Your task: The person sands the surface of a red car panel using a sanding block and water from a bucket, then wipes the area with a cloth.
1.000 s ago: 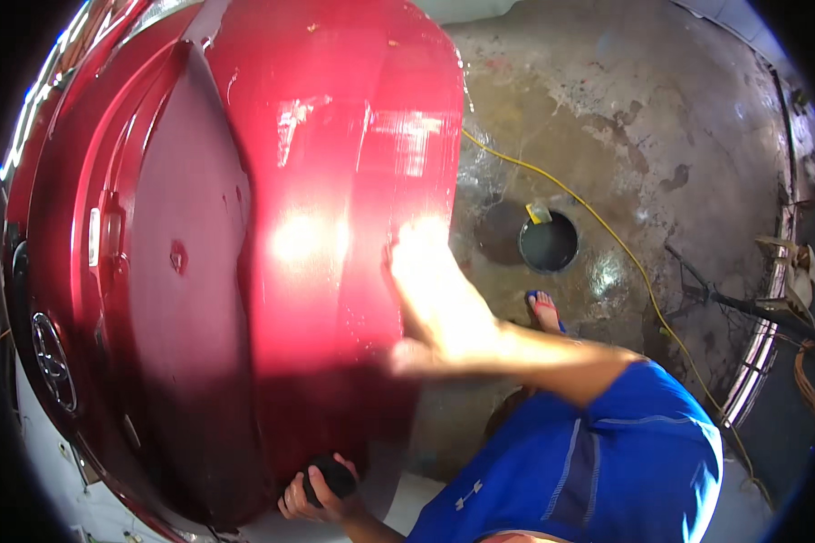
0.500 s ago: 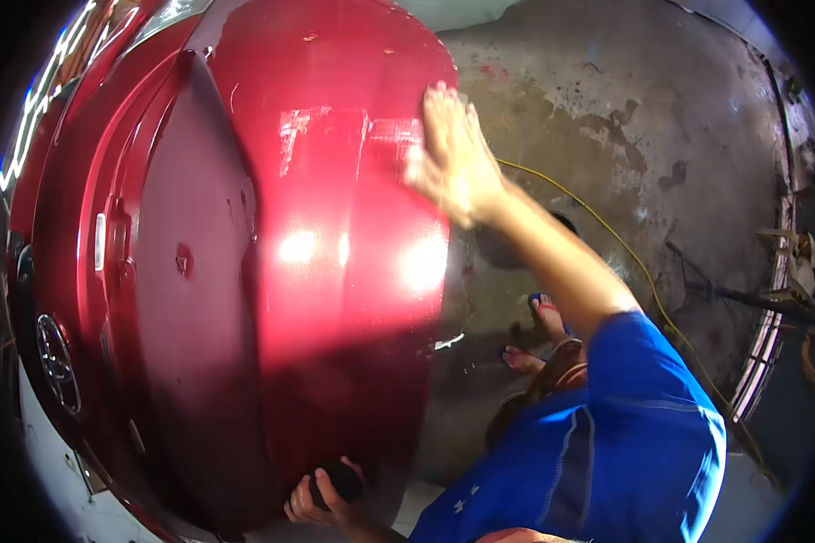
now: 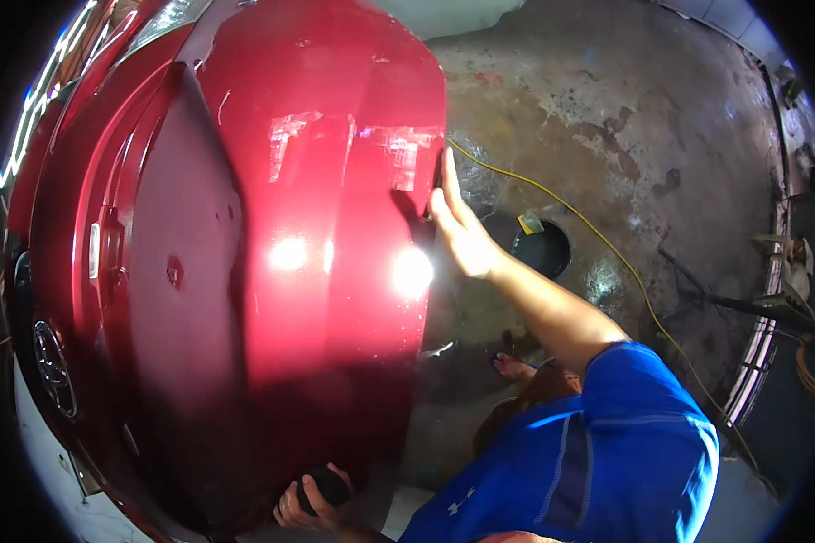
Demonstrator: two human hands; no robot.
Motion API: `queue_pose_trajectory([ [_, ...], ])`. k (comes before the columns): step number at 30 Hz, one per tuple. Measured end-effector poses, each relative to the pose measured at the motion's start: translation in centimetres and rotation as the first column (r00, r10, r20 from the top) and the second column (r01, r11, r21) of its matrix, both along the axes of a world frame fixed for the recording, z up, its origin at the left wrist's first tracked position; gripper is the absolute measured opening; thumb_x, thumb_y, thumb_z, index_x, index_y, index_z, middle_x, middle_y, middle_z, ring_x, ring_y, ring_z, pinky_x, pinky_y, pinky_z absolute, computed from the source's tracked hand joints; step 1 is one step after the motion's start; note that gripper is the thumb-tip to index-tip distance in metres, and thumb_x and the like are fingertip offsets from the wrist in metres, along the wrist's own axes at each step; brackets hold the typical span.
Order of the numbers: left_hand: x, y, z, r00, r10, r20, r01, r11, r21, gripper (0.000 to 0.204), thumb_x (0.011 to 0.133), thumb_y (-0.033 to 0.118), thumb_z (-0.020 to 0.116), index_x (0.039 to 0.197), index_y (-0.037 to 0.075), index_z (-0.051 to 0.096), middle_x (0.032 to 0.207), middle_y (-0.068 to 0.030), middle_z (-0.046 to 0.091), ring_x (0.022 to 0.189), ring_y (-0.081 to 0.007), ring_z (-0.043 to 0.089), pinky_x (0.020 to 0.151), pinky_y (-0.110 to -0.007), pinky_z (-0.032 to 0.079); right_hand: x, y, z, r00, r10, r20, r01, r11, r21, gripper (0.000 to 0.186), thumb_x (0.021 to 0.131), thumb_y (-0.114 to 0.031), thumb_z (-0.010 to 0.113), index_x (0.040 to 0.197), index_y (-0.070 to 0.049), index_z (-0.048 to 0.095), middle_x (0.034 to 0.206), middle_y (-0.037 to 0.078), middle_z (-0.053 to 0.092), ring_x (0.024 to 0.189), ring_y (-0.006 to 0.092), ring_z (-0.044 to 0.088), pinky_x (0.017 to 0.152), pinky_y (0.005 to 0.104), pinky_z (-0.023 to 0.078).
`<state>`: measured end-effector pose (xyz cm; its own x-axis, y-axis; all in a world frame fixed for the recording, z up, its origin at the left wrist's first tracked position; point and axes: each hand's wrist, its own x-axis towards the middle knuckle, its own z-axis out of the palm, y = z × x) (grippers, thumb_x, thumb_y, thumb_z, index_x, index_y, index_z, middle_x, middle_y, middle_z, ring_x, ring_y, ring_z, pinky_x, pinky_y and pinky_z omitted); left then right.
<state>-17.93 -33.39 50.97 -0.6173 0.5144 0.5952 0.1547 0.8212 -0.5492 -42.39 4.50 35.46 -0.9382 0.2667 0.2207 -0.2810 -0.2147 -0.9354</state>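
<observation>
My right hand (image 3: 462, 222) is at the outer right edge of a glossy red car panel (image 3: 335, 326), fingers stretched out and held edgewise, casting a shadow on the paint. My left hand (image 3: 303, 509) grips a black rounded pad (image 3: 326, 485) low on the panel. The car has a duller, pinkish strip (image 3: 181, 344) with small dark marks left of the glossy area, and a chrome emblem (image 3: 54, 366) at the far left.
A yellow hose (image 3: 589, 222) crosses the stained concrete floor (image 3: 625, 136). A dark bucket (image 3: 543, 253) with a small yellow item (image 3: 530, 224) stands beside the car. Dark metal stand parts (image 3: 724, 299) are at the right. My sandalled foot (image 3: 516, 366) shows below.
My right hand swept up along the red panel, then came slightly back down and turned edgewise at its rim. My left hand keeps hold of the black pad near the same spot.
</observation>
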Motion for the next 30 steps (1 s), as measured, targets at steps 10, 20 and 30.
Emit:
queue_pose_trajectory([
  [10, -1.6, 2.8, -0.8, 0.983, -0.177, 0.055, 0.155, 0.947, 0.281, 0.045, 0.088, 0.033, 0.085, 0.118, 0.005, 0.067, 0.110, -0.0170, 0.066, 0.102, -0.0350, 0.065, 0.088, -0.052, 0.053, 8.4, 2.1, -4.9, 0.919, 0.145, 0.367, 0.178, 0.678, -0.713, 0.091, 0.098, -0.002, 0.052, 0.175, -0.019, 0.007, 0.141, 0.018, 0.063, 0.116, 0.0320, 0.073, 0.093, 0.0492, 0.062],
  [20, -7.3, 29.5, -30.1, 0.046, -0.835, 0.548, -0.665, 0.384, 0.640, 0.038, 0.096, 0.023, 0.080, 0.122, 0.000, 0.064, 0.120, -0.0191, 0.070, 0.109, -0.0290, 0.069, 0.098, -0.042, 0.054, 31.6, 7.8, -27.0, 0.589, 0.239, 0.772, 0.502, 0.640, -0.581, 0.063, 0.093, -0.009, 0.067, 0.154, -0.013, 0.051, 0.137, 0.022, 0.062, 0.110, 0.0344, 0.072, 0.095, 0.0449, 0.060],
  [30, -17.1, 43.5, -76.4, 0.193, -0.605, 0.773, -0.385, 0.677, 0.627, 0.058, 0.091, 0.045, 0.085, 0.126, 0.005, 0.060, 0.119, -0.0234, 0.064, 0.108, -0.0458, 0.065, 0.095, -0.054, 0.051, 34.9, 16.9, -35.7, 0.343, 0.069, 0.937, 0.568, 0.779, -0.266, 0.062, 0.103, 0.003, 0.054, 0.163, -0.009, 0.042, 0.138, 0.010, 0.063, 0.118, 0.0218, 0.068, 0.096, 0.0381, 0.060],
])
